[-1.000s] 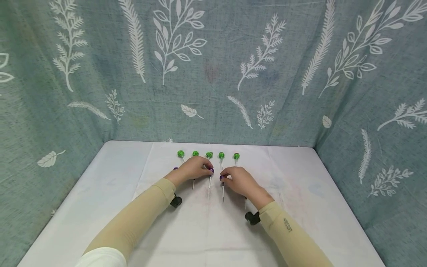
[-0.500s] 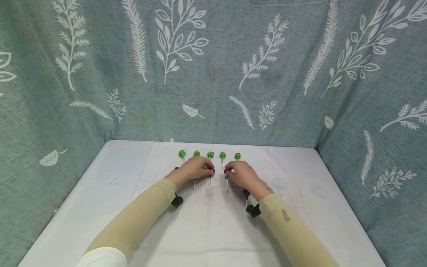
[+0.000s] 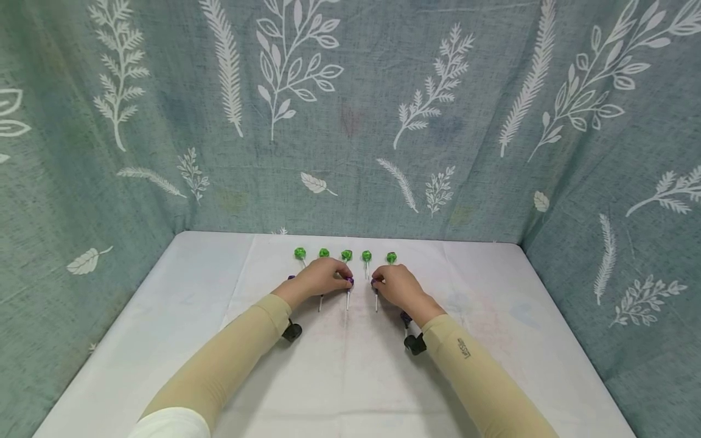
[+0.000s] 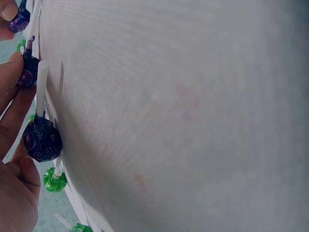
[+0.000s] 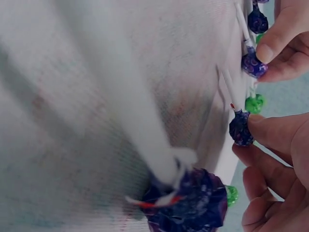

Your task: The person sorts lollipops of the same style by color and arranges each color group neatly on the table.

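My left hand (image 3: pixel 323 277) pinches the wrapped head of a purple lollipop (image 3: pixel 348 283), whose white stick points toward me. To its right, my right hand (image 3: pixel 398 287) pinches another purple lollipop (image 3: pixel 375 284), lying with its stick also toward me. In the right wrist view, thumb and fingers hold that lollipop (image 5: pixel 241 128) by its head. Partly hidden under the left hand and wrist are two more purple lollipops, one (image 4: pixel 42 139) large in the left wrist view. A further purple lollipop (image 3: pixel 406 317) lies beside the right wrist.
Behind the hands runs a row of several green lollipops (image 3: pixel 367 255), sticks toward me. Everything lies on a white cloth-covered table (image 3: pixel 339 377). A grey-green leaf-patterned curtain (image 3: pixel 350 121) stands along the back and both sides. Black wrist cameras (image 3: pixel 415 345) hang beneath the wrists.
My right hand has slid its purple lollipop away from me and slightly right, level with the left one. The left hand stays nearly still on its lollipop.
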`<action>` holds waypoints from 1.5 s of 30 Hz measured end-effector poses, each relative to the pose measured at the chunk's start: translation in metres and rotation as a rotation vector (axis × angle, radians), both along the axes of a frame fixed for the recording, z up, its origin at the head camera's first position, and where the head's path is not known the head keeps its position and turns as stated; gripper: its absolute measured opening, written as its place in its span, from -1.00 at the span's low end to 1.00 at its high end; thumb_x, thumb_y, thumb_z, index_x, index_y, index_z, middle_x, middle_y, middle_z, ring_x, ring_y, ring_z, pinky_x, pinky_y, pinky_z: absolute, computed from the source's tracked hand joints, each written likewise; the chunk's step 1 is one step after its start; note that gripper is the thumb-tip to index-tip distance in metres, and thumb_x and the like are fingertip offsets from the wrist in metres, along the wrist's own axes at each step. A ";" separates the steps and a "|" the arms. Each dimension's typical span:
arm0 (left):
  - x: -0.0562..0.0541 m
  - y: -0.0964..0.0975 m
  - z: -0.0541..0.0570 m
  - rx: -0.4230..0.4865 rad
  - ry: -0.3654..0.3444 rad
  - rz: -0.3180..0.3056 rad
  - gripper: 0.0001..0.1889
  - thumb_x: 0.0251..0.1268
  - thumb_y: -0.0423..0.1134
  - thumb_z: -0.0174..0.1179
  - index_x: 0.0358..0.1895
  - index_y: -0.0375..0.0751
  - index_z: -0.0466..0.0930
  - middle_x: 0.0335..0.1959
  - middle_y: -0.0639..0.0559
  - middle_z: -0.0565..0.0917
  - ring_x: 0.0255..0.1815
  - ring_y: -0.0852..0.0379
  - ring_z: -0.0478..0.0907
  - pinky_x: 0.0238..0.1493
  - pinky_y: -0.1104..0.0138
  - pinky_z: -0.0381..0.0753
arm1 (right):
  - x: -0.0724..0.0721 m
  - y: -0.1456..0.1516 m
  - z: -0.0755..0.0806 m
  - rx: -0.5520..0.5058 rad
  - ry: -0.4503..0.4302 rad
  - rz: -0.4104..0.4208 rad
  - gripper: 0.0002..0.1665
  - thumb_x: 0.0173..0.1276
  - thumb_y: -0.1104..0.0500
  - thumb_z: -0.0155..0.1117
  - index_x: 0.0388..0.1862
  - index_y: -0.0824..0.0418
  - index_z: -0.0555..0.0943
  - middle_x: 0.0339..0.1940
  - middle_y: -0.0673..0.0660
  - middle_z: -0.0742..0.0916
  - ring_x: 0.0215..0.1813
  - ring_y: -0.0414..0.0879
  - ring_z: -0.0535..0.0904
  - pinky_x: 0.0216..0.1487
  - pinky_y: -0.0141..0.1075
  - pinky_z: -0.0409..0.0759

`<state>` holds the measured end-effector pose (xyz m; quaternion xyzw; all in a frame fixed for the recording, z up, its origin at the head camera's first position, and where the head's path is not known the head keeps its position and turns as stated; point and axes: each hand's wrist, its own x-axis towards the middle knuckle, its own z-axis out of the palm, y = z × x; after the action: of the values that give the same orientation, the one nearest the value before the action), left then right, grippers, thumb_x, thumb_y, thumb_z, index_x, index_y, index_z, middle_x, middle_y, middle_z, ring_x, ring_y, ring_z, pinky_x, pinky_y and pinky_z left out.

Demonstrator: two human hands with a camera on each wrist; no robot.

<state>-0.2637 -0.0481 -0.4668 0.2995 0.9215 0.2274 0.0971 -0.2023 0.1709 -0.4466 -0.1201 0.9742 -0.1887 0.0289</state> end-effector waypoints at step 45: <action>0.001 0.001 0.004 -0.012 -0.013 0.013 -0.80 0.27 -0.01 0.37 -0.09 0.10 0.75 -0.19 0.29 0.69 -0.04 0.20 0.60 0.09 0.22 0.54 | 0.012 0.015 0.013 -0.065 -0.071 0.026 -0.56 0.45 0.01 0.28 0.24 0.12 0.62 0.13 0.13 0.67 0.14 0.04 0.58 0.13 -0.06 0.55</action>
<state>-0.2624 -0.0469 -0.4630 0.2913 0.9241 0.2246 0.1033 -0.1903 0.1858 -0.4333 -0.1267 0.9643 -0.2240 0.0617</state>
